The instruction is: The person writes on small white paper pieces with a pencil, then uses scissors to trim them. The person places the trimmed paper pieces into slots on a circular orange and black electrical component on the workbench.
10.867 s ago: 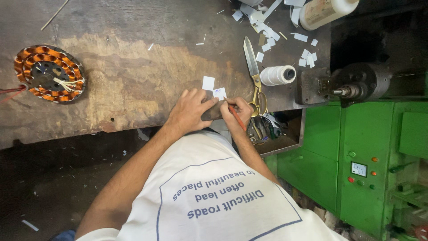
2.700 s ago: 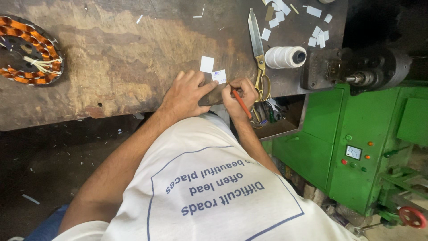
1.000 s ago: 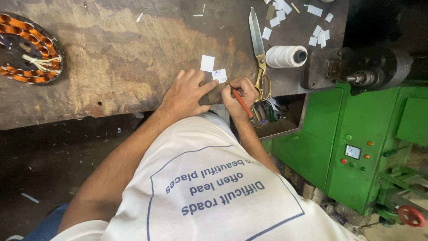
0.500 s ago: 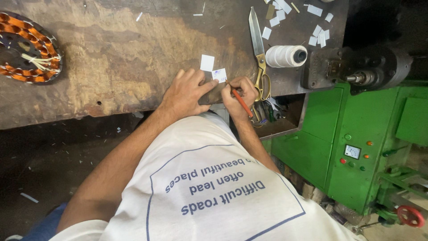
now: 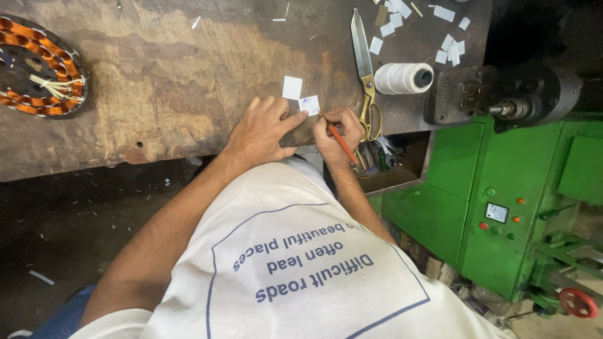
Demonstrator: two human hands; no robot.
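My left hand (image 5: pixel 262 129) lies flat on the worn wooden bench (image 5: pixel 163 69), its fingertips pinning a small white paper slip (image 5: pixel 309 105) that carries blue marks. My right hand (image 5: pixel 337 133) grips a red pen (image 5: pixel 342 143) with its tip at the slip's near edge. A second, blank white slip (image 5: pixel 292 87) lies just beyond the first, untouched.
Large brass-handled scissors (image 5: pixel 363 69) and a spool of white thread (image 5: pixel 404 78) lie right of my hands. Several paper scraps (image 5: pixel 447 44) are scattered at the far right. A copper-wound motor stator (image 5: pixel 39 66) sits far left. A green machine (image 5: pixel 502 207) with buttons stands to the right.
Over the last second the hands have hardly moved; the pen stays at the slip. Since the earliest frame the view has shifted right, pushing the stator toward the left edge.
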